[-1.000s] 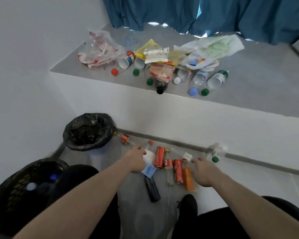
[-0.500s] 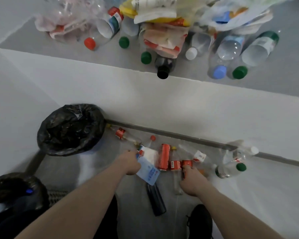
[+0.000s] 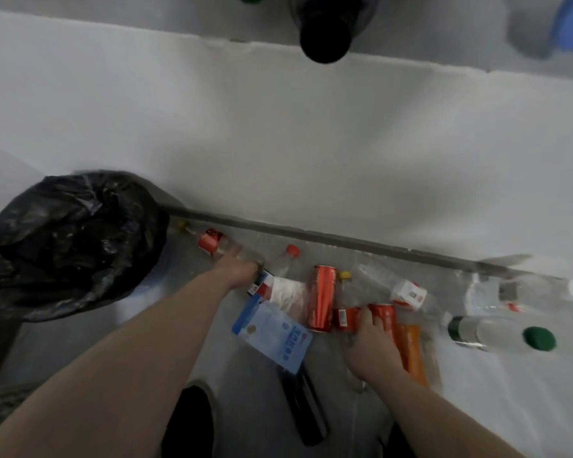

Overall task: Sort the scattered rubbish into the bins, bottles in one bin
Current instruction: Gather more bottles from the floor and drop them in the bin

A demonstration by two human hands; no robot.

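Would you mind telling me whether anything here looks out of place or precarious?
Yes: a dark bottle lies on the raised ledge with its cap end poking past the edge, above the rubbish on the floor, so it might roll off. Below, bottles and cans lie scattered beside the black-lined bin, as expected.

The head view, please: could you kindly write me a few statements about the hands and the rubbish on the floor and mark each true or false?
1. The left hand reaches among the clear bottles beside the black-lined bin. True.
2. The right hand is lifted well clear of the rubbish. False: it is down on the red can.
3. The blue pouch lies inside the bin. False: it lies on the floor between the forearms.
4. A green-capped bottle lies to the right of the right hand. True.
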